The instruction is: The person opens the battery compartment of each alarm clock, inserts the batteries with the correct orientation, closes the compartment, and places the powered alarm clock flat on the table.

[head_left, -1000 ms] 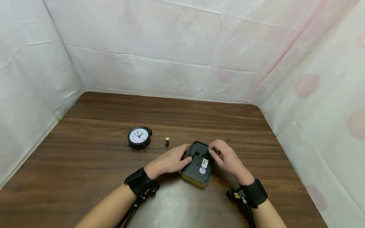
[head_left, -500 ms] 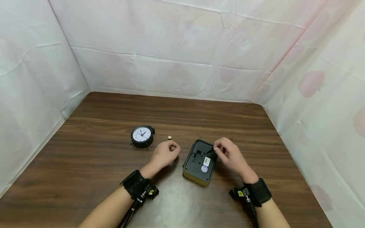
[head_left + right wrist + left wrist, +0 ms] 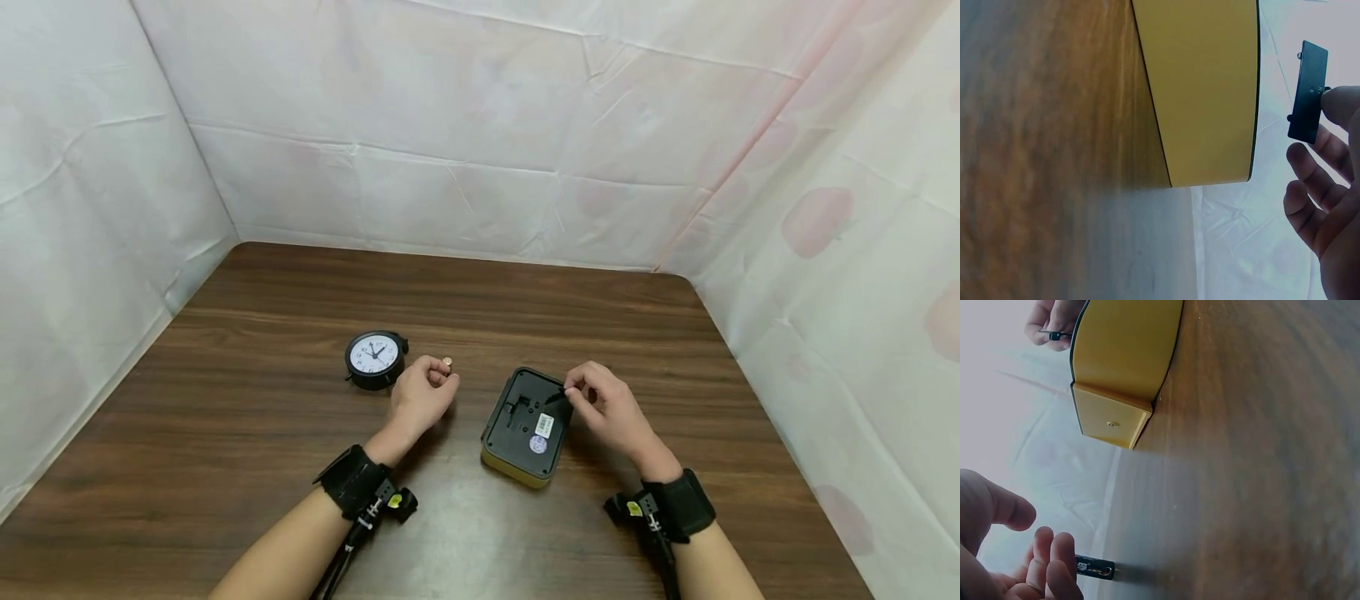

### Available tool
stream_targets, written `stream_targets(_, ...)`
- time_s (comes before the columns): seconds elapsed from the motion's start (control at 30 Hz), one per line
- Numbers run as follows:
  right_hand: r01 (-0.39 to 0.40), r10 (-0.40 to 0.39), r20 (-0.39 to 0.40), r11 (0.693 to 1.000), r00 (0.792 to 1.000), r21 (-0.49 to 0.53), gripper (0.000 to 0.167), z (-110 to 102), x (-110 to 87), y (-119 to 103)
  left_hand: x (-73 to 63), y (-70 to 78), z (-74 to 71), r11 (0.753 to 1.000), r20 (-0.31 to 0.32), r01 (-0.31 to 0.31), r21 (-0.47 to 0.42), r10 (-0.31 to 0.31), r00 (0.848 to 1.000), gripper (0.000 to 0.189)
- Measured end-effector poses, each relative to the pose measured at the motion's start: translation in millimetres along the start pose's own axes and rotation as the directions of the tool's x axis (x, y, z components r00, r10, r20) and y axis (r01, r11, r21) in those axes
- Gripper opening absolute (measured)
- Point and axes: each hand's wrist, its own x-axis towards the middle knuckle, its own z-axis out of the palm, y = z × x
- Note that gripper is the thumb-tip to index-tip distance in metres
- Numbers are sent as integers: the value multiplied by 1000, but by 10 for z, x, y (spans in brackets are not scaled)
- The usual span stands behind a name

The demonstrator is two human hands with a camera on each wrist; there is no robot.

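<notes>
A yellow-sided case with a black back lies back-up on the table, a battery recess exposed. My right hand pinches a small black battery cover between thumb and fingers, over the case's upper right corner. My left hand is beside a small battery that stands upright on the table. In the left wrist view, its thumb is spread away from the fingers, and the fingertips partly cover the battery. Whether they touch it I cannot tell. In the head view only the battery's copper-coloured top shows.
A round black alarm clock with a white face stands just left of my left hand. The brown wooden table is bordered by white cloth at the back and both sides.
My left hand has let go of the case and moved left to the battery. The right hand keeps pinching the cover near the case. The head view has shifted slightly.
</notes>
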Motion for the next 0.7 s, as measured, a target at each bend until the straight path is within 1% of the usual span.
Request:
stream_targets(0.13,-15,15,9,1000,1000,0,9,-6,-1,4,6,-23,-12,999,18,47,17,-47,999,27)
stream_targets(0.23,-22,22,13,1000,1000,1,9,-10,0,8,17,-41,-13,997,38,70,17,-71,997,35)
stream_targets(0.33,-27,27,18,1000,999,-2,8,-15,-3,13,38,-52,-4,997,51,81,11,-82,995,40)
stream_targets(0.4,-27,27,21,1000,999,-4,4,-17,-4,17,55,-62,5,997,60,80,1,-80,995,43)
stream_targets(0.6,-28,28,35,1000,999,11,3,-26,-10,17,114,-94,36,998,108,53,-41,-48,993,48)
stream_targets(0.67,-29,28,38,999,999,15,2,-29,-11,11,132,-101,46,998,109,45,-40,-41,993,46)
stream_targets(0.7,-29,28,38,999,999,17,4,-30,-11,8,138,-103,50,998,109,42,-38,-38,993,46)
